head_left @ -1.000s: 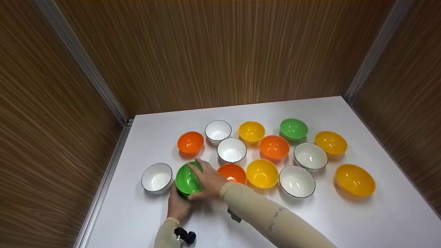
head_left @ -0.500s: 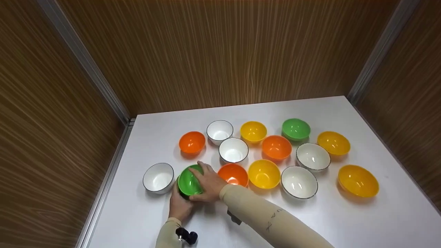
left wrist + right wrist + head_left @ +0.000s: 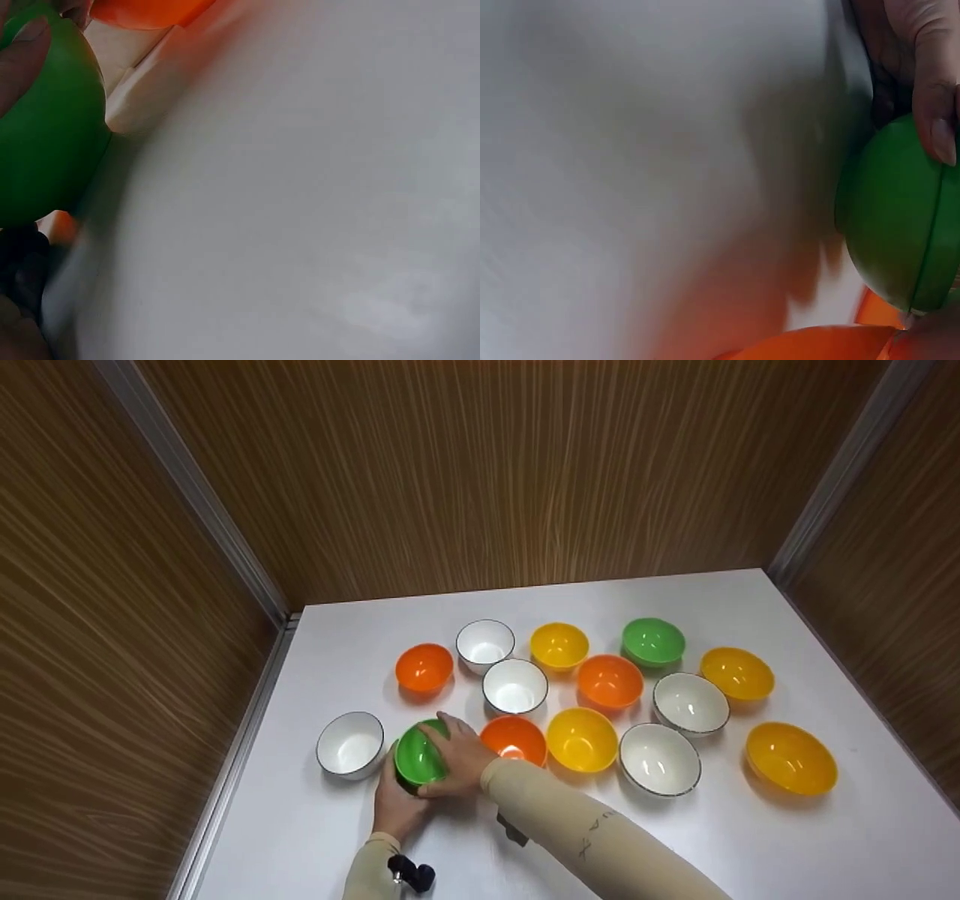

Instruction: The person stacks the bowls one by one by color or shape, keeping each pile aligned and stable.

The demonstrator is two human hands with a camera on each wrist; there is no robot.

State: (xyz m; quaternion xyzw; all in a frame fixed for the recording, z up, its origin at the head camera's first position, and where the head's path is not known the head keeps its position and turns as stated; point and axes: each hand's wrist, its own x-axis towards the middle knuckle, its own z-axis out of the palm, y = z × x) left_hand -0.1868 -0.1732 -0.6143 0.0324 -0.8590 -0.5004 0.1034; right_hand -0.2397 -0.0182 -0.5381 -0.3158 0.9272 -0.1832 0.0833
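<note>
In the head view, both hands hold a green bowl [image 3: 417, 757] at the left front of the group. My left hand [image 3: 399, 804] grips its near left side from below. Reaching across from the right, my right hand [image 3: 459, 759] has its fingers over the far right rim and its thumb at the near side. The bowl's outer wall, the green bowl [image 3: 56, 142] in the left wrist view, has a thumb pressed on it. In the right wrist view a thin line runs along the green bowl [image 3: 892, 217]; whether a second bowl is nested there I cannot tell.
A white bowl [image 3: 350, 745] stands just left of the hands. An orange bowl [image 3: 513, 739] sits close by the right hand, partly behind the forearm. Behind and rightward are several more bowls, including a yellow bowl [image 3: 582, 739]. Wood-grain panels enclose the white table [image 3: 270, 825].
The held green bowl has shifted slightly toward the near side, both hands staying on it. The whole head view has drifted a little; the other bowls keep their arrangement.
</note>
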